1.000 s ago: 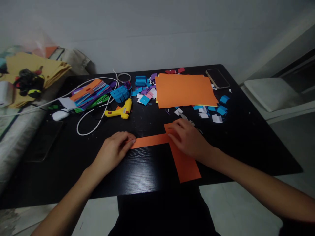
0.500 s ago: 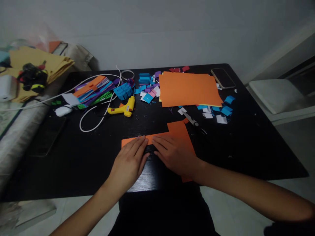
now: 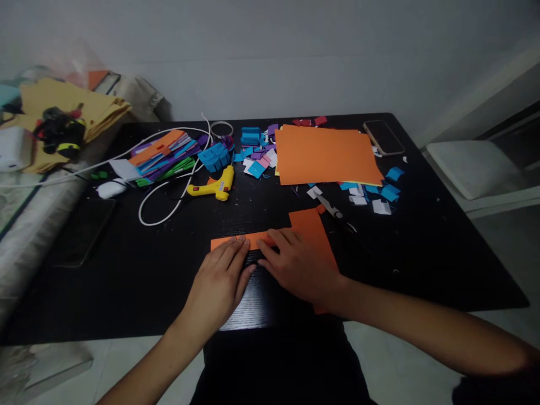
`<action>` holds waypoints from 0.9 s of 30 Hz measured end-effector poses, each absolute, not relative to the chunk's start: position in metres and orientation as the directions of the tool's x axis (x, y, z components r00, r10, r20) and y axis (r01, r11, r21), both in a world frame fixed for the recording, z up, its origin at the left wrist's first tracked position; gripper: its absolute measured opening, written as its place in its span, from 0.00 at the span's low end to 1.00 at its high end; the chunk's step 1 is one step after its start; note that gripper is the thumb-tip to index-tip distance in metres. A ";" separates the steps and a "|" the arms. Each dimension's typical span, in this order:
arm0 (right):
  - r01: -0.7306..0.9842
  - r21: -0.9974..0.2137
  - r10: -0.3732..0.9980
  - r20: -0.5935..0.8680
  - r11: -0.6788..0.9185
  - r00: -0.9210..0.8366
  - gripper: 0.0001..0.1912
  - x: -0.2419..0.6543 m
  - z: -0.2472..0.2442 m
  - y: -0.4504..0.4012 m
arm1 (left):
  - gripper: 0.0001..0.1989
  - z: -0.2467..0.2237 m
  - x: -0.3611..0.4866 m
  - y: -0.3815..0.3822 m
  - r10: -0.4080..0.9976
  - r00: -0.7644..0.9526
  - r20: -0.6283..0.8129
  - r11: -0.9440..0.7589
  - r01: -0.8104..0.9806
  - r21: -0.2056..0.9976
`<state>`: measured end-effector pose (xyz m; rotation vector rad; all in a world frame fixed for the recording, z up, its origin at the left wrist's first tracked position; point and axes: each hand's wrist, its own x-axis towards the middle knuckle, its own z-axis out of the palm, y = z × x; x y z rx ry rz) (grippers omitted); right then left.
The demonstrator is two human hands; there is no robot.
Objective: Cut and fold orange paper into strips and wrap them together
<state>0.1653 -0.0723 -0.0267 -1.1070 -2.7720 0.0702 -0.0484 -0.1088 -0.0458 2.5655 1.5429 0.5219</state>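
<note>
A narrow orange paper strip (image 3: 258, 242) lies on the black table. Pressed flat along its left part are the fingers of my left hand (image 3: 220, 281), thumb apart. My right hand (image 3: 297, 264) rests on the strip's right part, fingers slightly bent and spread, gripping nothing visible. Partly under that hand and wrist is a wider piece of orange paper (image 3: 310, 228), whose middle is hidden. Just beyond it, scissors (image 3: 333, 211) lie with a small orange scrap (image 3: 321, 208) beside them.
A stack of orange sheets (image 3: 327, 154) covers coloured scraps at the back. Left of it are a yellow glue gun (image 3: 213, 185), folded blue paper (image 3: 215, 156), bundled coloured strips (image 3: 164, 154) and a looping white cable (image 3: 145, 216). A phone (image 3: 383, 138) lies at the back right.
My right hand's fingers have bent and shifted a little up and left on the strip. My left hand stays pressed on it. The whole view has moved slightly.
</note>
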 end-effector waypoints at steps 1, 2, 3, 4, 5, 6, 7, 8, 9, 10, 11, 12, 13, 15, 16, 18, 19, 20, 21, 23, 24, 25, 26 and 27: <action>0.666 -0.100 0.674 0.111 0.739 -0.730 0.18 0.163 -0.026 -0.071 | 0.21 -0.046 -0.048 -0.109 0.874 0.425 0.237 -0.479 0.838 0.262; 0.658 -0.103 0.666 0.100 0.746 -0.739 0.18 0.162 -0.025 -0.070 | 0.21 -0.046 -0.048 -0.109 0.874 0.425 0.236 -0.479 0.838 0.262; 0.656 -0.106 0.664 0.100 0.747 -0.741 0.18 0.162 -0.025 -0.069 | 0.21 -0.046 -0.048 -0.110 0.874 0.425 0.236 -0.478 0.839 0.260; 0.662 -0.108 0.671 0.109 0.741 -0.733 0.17 0.163 -0.026 -0.069 | 0.22 -0.046 -0.048 -0.110 0.873 0.426 0.236 -0.479 0.839 0.258; 0.674 -0.113 0.683 0.125 0.730 -0.719 0.16 0.165 -0.027 -0.069 | 0.22 -0.046 -0.049 -0.110 0.873 0.428 0.235 -0.481 0.839 0.256; 0.687 -0.120 0.697 0.145 0.717 -0.702 0.16 0.168 -0.029 -0.069 | 0.22 -0.046 -0.049 -0.110 0.871 0.431 0.235 -0.483 0.838 0.255; 0.700 -0.128 0.711 0.165 0.702 -0.683 0.15 0.171 -0.031 -0.069 | 0.23 -0.046 -0.050 -0.110 0.868 0.436 0.238 -0.488 0.835 0.254; 0.711 -0.137 0.723 0.181 0.690 -0.666 0.15 0.176 -0.032 -0.069 | 0.23 -0.045 -0.050 -0.110 0.864 0.440 0.243 -0.494 0.831 0.254; 0.722 -0.145 0.735 0.194 0.676 -0.650 0.15 0.181 -0.033 -0.070 | 0.23 -0.045 -0.050 -0.109 0.862 0.443 0.248 -0.499 0.828 0.255; 0.733 -0.151 0.747 0.202 0.663 -0.634 0.15 0.187 -0.034 -0.070 | 0.23 -0.045 -0.051 -0.109 0.859 0.444 0.253 -0.503 0.825 0.257; 0.743 -0.153 0.756 0.211 0.651 -0.620 0.15 0.193 -0.035 -0.071 | 0.23 -0.046 -0.051 -0.109 0.858 0.444 0.259 -0.505 0.823 0.261; 0.753 -0.153 0.765 0.220 0.640 -0.605 0.15 0.199 -0.035 -0.071 | 0.23 -0.046 -0.051 -0.109 0.856 0.443 0.265 -0.507 0.821 0.265; 0.762 -0.152 0.771 0.235 0.630 -0.591 0.15 0.205 -0.035 -0.072 | 0.23 -0.046 -0.051 -0.109 0.855 0.443 0.269 -0.508 0.818 0.269; 0.782 -0.148 0.786 0.261 0.606 -0.560 0.15 0.215 -0.034 -0.073 | 0.22 -0.046 -0.051 -0.109 0.855 0.442 0.273 -0.510 0.815 0.277; 0.793 -0.146 0.795 0.268 0.592 -0.544 0.16 0.219 -0.034 -0.074 | 0.22 -0.046 -0.051 -0.109 0.855 0.441 0.274 -0.509 0.813 0.281; 0.811 -0.142 0.809 0.283 0.567 -0.516 0.15 0.224 -0.034 -0.076 | 0.21 -0.045 -0.051 -0.108 0.857 0.437 0.275 -0.507 0.811 0.293; 0.817 -0.146 0.813 0.291 0.559 -0.504 0.15 0.225 -0.034 -0.076 | 0.20 -0.044 -0.052 -0.106 0.859 0.433 0.274 -0.504 0.810 0.300; 0.817 -0.158 0.815 0.299 0.555 -0.496 0.14 0.226 -0.034 -0.075 | 0.19 -0.043 -0.052 -0.104 0.862 0.431 0.268 -0.500 0.809 0.308; 0.814 -0.179 0.818 0.304 0.552 -0.488 0.14 0.226 -0.034 -0.074 | 0.18 -0.042 -0.052 -0.101 0.865 0.430 0.260 -0.497 0.809 0.314; 0.806 -0.246 0.833 0.301 0.539 -0.464 0.12 0.225 -0.035 -0.069 | 0.15 -0.038 -0.053 -0.093 0.869 0.435 0.237 -0.493 0.810 0.317; 0.801 -0.283 0.843 0.291 0.528 -0.452 0.11 0.224 -0.035 -0.065 | 0.15 -0.036 -0.053 -0.088 0.868 0.441 0.228 -0.494 0.811 0.312; 0.796 -0.315 0.852 0.279 0.517 -0.443 0.11 0.223 -0.035 -0.061 | 0.14 -0.034 -0.052 -0.083 0.865 0.448 0.225 -0.499 0.812 0.303; 0.791 -0.340 0.859 0.264 0.508 -0.439 0.11 0.221 -0.035 -0.057 | 0.14 -0.032 -0.050 -0.078 0.861 0.458 0.224 -0.507 0.812 0.290; 0.786 -0.359 0.864 0.244 0.503 -0.441 0.12 0.220 -0.035 -0.054 | 0.13 -0.030 -0.047 -0.073 0.856 0.467 0.223 -0.515 0.811 0.277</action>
